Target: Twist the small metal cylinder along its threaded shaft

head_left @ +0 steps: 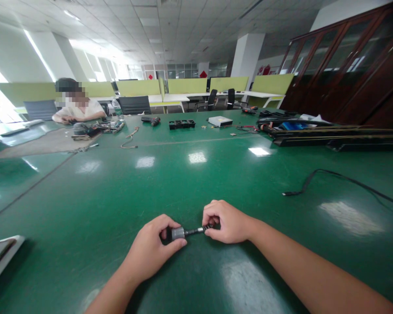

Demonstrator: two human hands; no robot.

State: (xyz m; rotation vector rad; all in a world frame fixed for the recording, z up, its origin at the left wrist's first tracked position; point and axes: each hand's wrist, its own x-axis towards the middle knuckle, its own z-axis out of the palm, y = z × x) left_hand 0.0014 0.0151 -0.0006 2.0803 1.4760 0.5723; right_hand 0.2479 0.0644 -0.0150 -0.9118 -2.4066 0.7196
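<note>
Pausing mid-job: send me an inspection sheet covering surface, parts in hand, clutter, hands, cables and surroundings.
Surface: green table, glossy, with bright light reflections.
Job's things: grey cylinder with a slim shaft leading to a dark ridged end.
Clutter: drill, black tray and pale box at the far side; white-edged item cut off at the left edge.
Hands: left hand grips the cylinder; right hand pinches the ridged end.
Cables: black cable curving in from the right, its plug end lying loose.
Surroundings: seated person far left; yellow-green partitions behind; dark cabinets right.
</note>
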